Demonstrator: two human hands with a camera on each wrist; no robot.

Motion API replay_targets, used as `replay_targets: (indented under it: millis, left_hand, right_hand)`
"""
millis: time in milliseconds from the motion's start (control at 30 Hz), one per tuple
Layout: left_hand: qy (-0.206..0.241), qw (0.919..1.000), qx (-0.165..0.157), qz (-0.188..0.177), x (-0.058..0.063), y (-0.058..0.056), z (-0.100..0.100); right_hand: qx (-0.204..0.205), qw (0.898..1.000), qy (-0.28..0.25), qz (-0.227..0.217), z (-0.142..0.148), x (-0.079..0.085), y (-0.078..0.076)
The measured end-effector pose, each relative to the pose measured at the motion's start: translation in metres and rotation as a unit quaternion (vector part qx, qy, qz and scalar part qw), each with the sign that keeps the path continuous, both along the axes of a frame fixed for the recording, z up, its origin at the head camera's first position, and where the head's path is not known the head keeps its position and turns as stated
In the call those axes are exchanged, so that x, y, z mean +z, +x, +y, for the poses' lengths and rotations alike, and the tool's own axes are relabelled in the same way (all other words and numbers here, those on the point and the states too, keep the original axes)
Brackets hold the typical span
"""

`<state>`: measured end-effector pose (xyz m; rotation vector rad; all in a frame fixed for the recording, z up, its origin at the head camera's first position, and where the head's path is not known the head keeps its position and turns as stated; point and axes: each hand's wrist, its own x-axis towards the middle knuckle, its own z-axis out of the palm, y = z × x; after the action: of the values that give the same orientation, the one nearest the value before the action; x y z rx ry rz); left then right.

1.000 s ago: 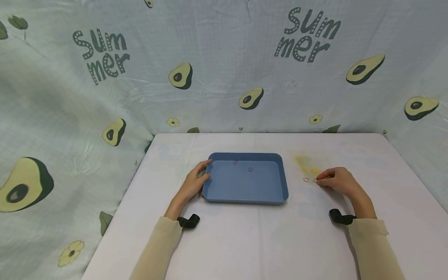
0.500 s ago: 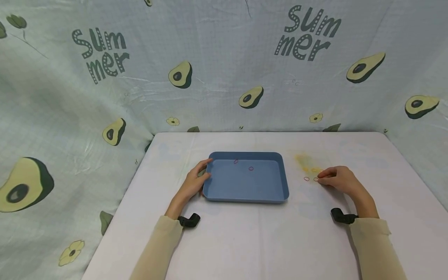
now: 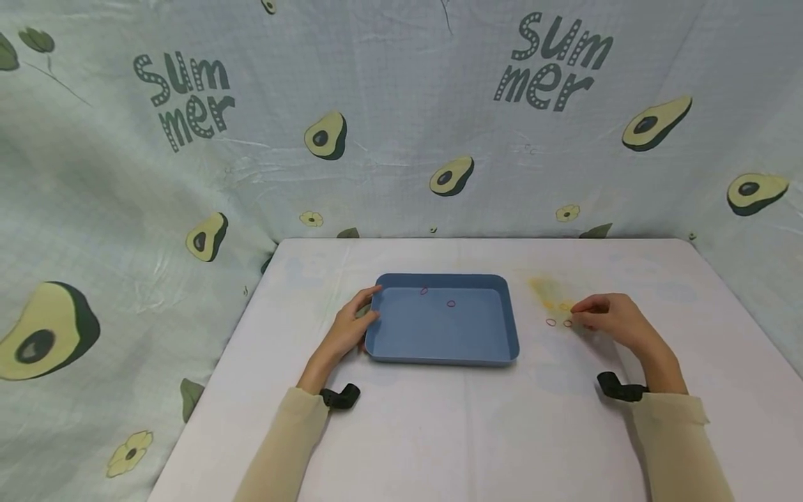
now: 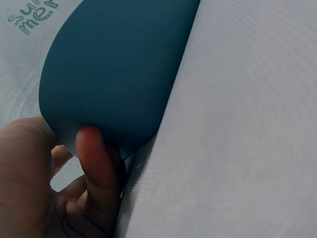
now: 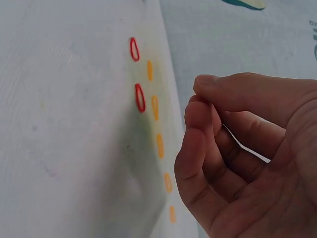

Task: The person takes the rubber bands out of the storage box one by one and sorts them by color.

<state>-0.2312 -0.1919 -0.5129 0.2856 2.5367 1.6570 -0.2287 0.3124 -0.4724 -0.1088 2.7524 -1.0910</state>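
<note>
My left hand (image 3: 346,328) holds the left end of a shallow blue tray (image 3: 442,335), its thumb against the tray wall in the left wrist view. Two small red rubber bands (image 3: 451,304) lie inside the tray. Right of it, my right hand (image 3: 611,321) hovers over the table, thumb and fingertips drawn together. Nothing shows between them in the right wrist view. Just below and left of those fingertips, two more red rubber bands (image 5: 140,97) lie apart on the cloth. Beside them runs a row of several yellow-orange rubber bands (image 5: 155,108), blurred in the head view.
A pale cloth covers the table (image 3: 408,432). Behind it hangs a curtain (image 3: 389,90) printed with avocados and lettering. Each wrist wears a black camera band (image 3: 341,397). A faint yellow patch (image 3: 544,286) marks the cloth right of the tray.
My right hand has shifted slightly up and right, off the nearer red rubber band, which stays on the cloth and now shows whole. The left hand and tray keep their place.
</note>
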Motion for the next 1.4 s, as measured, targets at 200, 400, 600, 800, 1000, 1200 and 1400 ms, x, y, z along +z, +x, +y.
replay_targets:
  millis: [200, 400, 600, 800, 1000, 1200, 1400]
  left_hand:
    - [0.006, 0.9999, -0.011, 0.001, -0.001, -0.001, -0.001]
    - [0.002, 1.0000, -0.007, 0.002, -0.001, -0.002, -0.001]
    - [0.001, 0.9999, -0.007, 0.013, -0.004, -0.002, -0.001]
    - [-0.006, 0.9998, -0.008, 0.017, 0.000, 0.001, 0.000]
    - [-0.013, 0.9996, -0.009, 0.023, -0.002, -0.001, -0.001]
    - [-0.013, 0.9998, -0.002, 0.017, 0.000, 0.000, 0.001]
    - [-0.009, 0.9998, -0.003, 0.018, -0.001, 0.001, 0.000]
  right_hand:
    - [0.018, 0.999, -0.016, 0.028, -0.007, 0.007, 0.003]
    - [0.035, 0.999, -0.027, 0.023, -0.024, 0.011, -0.001]
    - [0.064, 0.997, -0.042, 0.024, -0.041, 0.014, -0.006]
    - [0.068, 0.997, -0.006, 0.031, -0.063, 0.023, -0.015]
    - [0.100, 0.993, -0.007, 0.058, -0.083, 0.038, -0.024]
    - [0.133, 0.988, -0.013, 0.074, -0.104, 0.050, -0.034]
    - [0.164, 0.983, -0.010, 0.081, -0.129, 0.057, -0.044]
